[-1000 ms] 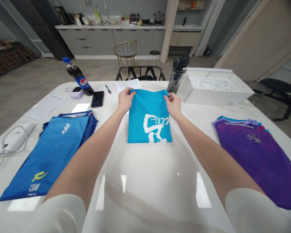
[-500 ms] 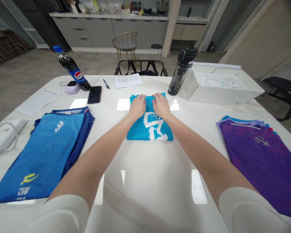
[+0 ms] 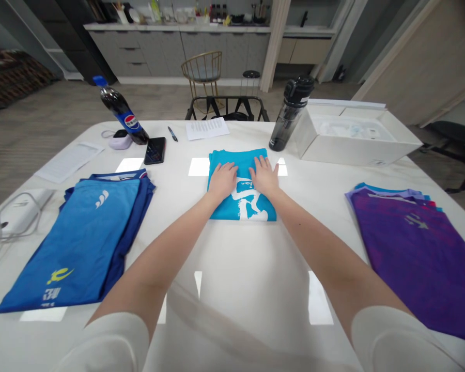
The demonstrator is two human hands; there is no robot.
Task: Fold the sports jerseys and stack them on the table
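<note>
A folded turquoise T-shirt (image 3: 240, 159) with white brush-style lettering lies flat on the white table in front of me. My left hand (image 3: 223, 181) rests open on its left part, fingers stretched toward the far edge. On the right part lies my right hand (image 3: 265, 176), also open, its fingers spread over the cloth. To the left is a stack of folded blue shirts (image 3: 87, 232), the top one bearing a white emblem and a yellow mark. Off to the right sits another stack, with a folded purple shirt (image 3: 414, 263) on top.
Behind the turquoise shirt stand a dark tumbler (image 3: 290, 116) and an open white box (image 3: 356, 134). Back left are a cola bottle (image 3: 127, 119), a phone (image 3: 155, 150), a pen (image 3: 172, 134) and papers (image 3: 207, 128). A white device with a cable (image 3: 23, 212) lies far left.
Both hands have slid a little nearer to me over the turquoise T-shirt, and the right fingers have spread. More of the shirt's far edge shows. The view has shifted slightly.
</note>
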